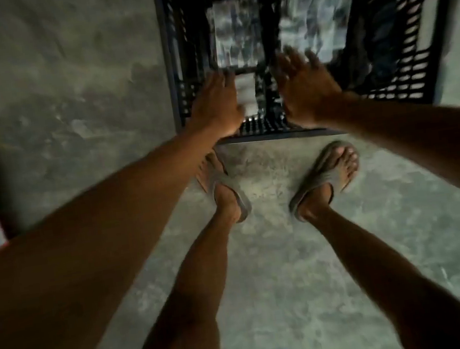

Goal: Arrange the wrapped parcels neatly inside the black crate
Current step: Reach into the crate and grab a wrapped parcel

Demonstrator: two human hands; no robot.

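- Head view: black slatted plastic crate [179, 64] sits on the grey concrete floor [66, 93] just ahead of my sandalled feet [336, 172]
- Two shiny plastic-wrapped parcels [235, 34] lie side by side inside it
- My left hand [215, 103] curls against a small white packet [247, 93]; whether it grips, I cannot tell
- My right hand [306, 85] hovers spread flat, holding nothing
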